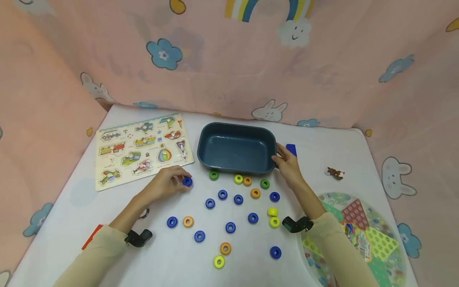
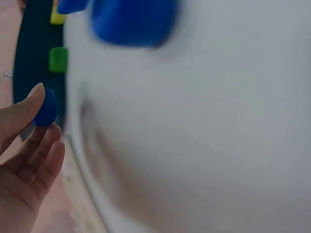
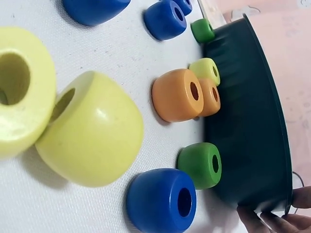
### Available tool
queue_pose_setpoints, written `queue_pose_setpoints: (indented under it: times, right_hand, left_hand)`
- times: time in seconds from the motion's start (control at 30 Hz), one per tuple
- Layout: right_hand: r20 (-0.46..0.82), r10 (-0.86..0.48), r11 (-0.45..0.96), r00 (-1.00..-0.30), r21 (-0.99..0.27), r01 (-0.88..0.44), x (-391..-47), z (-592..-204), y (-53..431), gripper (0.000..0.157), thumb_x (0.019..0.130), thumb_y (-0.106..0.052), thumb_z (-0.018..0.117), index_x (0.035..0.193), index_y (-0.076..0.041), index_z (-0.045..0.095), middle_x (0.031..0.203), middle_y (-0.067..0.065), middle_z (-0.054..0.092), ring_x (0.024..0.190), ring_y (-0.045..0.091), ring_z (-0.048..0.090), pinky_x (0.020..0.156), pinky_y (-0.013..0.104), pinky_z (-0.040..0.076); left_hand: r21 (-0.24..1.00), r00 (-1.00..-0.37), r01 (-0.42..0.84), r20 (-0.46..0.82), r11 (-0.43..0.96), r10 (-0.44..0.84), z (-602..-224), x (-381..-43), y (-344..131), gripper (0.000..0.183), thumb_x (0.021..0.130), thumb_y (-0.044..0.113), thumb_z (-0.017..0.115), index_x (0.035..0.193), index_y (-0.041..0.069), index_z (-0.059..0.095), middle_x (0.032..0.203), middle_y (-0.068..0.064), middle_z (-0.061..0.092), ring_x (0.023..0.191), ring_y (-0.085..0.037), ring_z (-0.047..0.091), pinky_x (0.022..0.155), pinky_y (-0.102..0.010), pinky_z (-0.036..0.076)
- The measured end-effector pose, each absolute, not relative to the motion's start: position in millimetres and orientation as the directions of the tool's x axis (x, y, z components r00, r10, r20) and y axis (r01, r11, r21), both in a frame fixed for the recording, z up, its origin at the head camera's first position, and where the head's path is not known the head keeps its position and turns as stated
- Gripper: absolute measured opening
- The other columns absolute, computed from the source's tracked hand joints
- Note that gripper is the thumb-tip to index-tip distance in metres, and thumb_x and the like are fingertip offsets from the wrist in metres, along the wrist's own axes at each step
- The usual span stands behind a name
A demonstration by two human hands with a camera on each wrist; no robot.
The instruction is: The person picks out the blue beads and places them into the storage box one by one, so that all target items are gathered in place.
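In an apparent gathering step, a blue bead (image 1: 187,181) is being pinched by the left hand (image 1: 167,184), the tray (image 1: 236,151) ahead-right of its fingers is being gripped by the right hand (image 1: 288,164), and a carry over the rim is seemingly being called for.

No text is reading clearly: captions (image 1: 176,162) are blurring on the puzzle board (image 1: 145,148) beside the left hand (image 1: 165,184), likewise the round sheet (image 1: 383,244)'s barcode label (image 1: 358,240) right of the right hand (image 1: 289,167)
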State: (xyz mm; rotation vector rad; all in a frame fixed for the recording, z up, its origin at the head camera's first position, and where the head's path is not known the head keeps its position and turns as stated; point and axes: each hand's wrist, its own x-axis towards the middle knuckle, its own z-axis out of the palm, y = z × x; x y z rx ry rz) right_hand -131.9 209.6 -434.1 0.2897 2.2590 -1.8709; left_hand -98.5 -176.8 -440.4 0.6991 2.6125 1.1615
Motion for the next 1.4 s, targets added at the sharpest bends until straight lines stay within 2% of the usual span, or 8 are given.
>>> queue_pose_setpoints:
  times: [0.27,0.5,0.77,0.9,1.03,1.23,1.4]
  right_hand:
    - [-0.266,0.02,0.192,-0.964,-0.945,0.265,-133.7,-433.4,207.6,0.053,0.097,-0.005,0.045,0.146,-0.011,0.025,0.146,0.012,0.031,0.125,0.025,0.04,0.096,0.037,0.039]
    - [-0.281,0.044,0.237,-0.959,-0.929,0.283,-129.0,-434.6,210.3,0.053,0.097,-0.008,0.044,0.146,-0.012,0.025,0.146,0.011,0.031,0.126,0.025,0.039,0.096,0.036,0.039]
    - [-0.286,0.032,0.238,-0.958,-0.928,0.285,-128.5,-434.5,209.4,0.053,0.097,-0.007,0.044,0.146,-0.012,0.025,0.146,0.013,0.03,0.126,0.026,0.039,0.098,0.037,0.037]
    - [-0.267,0.021,0.231,-0.963,-0.936,0.265,-129.3,-434.1,209.6,0.052,0.097,-0.007,0.044,0.146,-0.011,0.025,0.146,0.014,0.03,0.127,0.027,0.038,0.098,0.038,0.036]
    - [-0.257,0.017,0.237,-0.966,-0.938,0.253,-128.8,-434.4,208.2,0.052,0.097,-0.006,0.044,0.146,-0.011,0.025,0.146,0.013,0.03,0.126,0.027,0.039,0.098,0.038,0.036]
    - [-0.262,0.031,0.254,-0.965,-0.931,0.261,-128.1,-434.5,207.7,0.053,0.097,-0.006,0.043,0.146,-0.012,0.025,0.146,0.012,0.031,0.125,0.026,0.04,0.096,0.037,0.038]
    - [-0.249,0.027,0.266,-0.968,-0.932,0.247,-129.1,-435.5,208.1,0.053,0.097,-0.006,0.043,0.146,-0.011,0.024,0.146,0.013,0.031,0.125,0.026,0.04,0.095,0.037,0.039]
  left_hand:
    - [0.754,-0.818,0.426,0.087,0.5,0.568,-387.3,-151.3,-152.6,0.033,0.072,0.004,0.079,0.103,0.002,0.068,0.093,-0.003,0.063,0.083,-0.023,0.058,0.069,-0.033,0.051]
    - [0.736,-0.782,0.407,-0.025,0.541,0.623,-375.1,-205.3,-107.2,0.035,0.073,0.007,0.079,0.105,-0.001,0.067,0.092,-0.007,0.062,0.082,-0.023,0.056,0.069,-0.031,0.048]
    - [0.612,-0.645,0.544,-0.133,0.574,0.753,-382.2,-254.0,-59.1,0.031,0.067,-0.001,0.08,0.095,-0.007,0.068,0.085,-0.013,0.066,0.077,-0.023,0.062,0.071,-0.032,0.05]
    - [0.512,-0.598,0.615,-0.192,0.599,0.778,-392.7,-264.7,-42.2,0.025,0.063,-0.005,0.079,0.086,-0.006,0.069,0.081,-0.013,0.066,0.074,-0.022,0.06,0.068,-0.034,0.05]
    - [0.44,-0.594,0.635,-0.247,0.634,0.766,-403.4,-265.4,-34.0,0.025,0.064,-0.008,0.077,0.087,-0.004,0.069,0.082,-0.012,0.065,0.075,-0.023,0.059,0.067,-0.033,0.051]
    - [0.42,-0.613,0.607,-0.292,0.675,0.734,-407.4,-261.4,-31.5,0.03,0.067,-0.007,0.076,0.096,-0.003,0.069,0.091,-0.012,0.065,0.085,-0.024,0.06,0.073,-0.032,0.05]
    - [0.446,-0.637,0.601,-0.235,0.664,0.734,-400.3,-255.9,-39.9,0.037,0.068,0.0,0.079,0.103,-0.004,0.066,0.1,-0.013,0.065,0.092,-0.025,0.061,0.081,-0.033,0.048]
